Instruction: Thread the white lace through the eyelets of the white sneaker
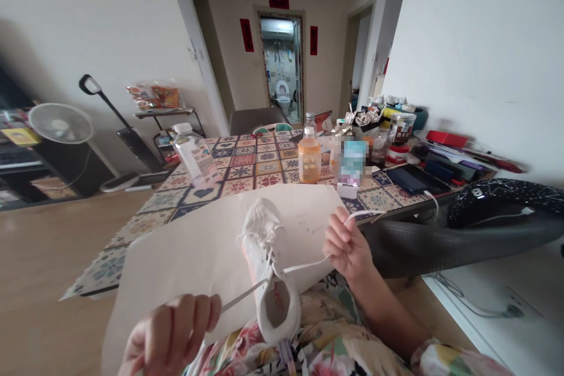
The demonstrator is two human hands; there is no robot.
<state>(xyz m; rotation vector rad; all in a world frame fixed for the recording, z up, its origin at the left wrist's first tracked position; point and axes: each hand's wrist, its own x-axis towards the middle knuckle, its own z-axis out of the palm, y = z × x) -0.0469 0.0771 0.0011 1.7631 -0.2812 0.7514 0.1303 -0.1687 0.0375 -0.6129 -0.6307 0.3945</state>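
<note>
The sneaker (259,261) is showing white, with a pinkish tint along one side and orange-red lettering on its insole (279,299). The shoelace (306,265) is looking white on one strand and greyer on the other. Beneath, the paper sheet (194,247) is appearing plain off-white. The tablecloth (258,165) is displaying a patchwork of navy, red, mustard and cream squares, bearing flowers and hearts. The floral clothing (335,332) is mixing cream, pink, green and yellow. One juice bottle (309,161) is glowing orange; red door banners (247,35) are carrying dark markings.
</note>
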